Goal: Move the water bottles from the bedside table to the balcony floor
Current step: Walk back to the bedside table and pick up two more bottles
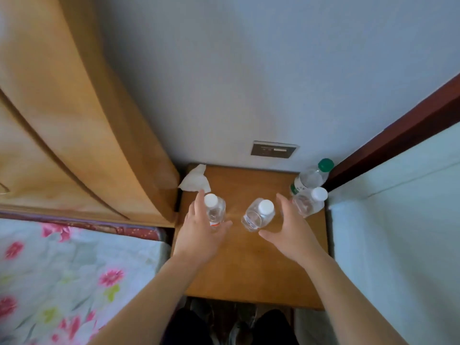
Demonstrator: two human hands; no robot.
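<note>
Several clear plastic water bottles stand on the wooden bedside table (249, 270). A white-capped bottle (216, 210) stands at the left, and my left hand (199, 232) curves around it with fingers apart; whether it touches is unclear. A second white-capped bottle (258, 215) stands in the middle. My right hand (291, 232) is open just right of it, not touching. Another white-capped bottle (310, 202) and a green-capped bottle (314, 176) stand at the back right corner.
A crumpled white tissue (195, 181) lies at the table's back left corner. A padded tan headboard (74, 120) and a floral bedsheet (62, 270) are on the left. Another bed (398, 245) with a dark wooden frame lies right. A wall switch panel (273, 149) sits behind the table.
</note>
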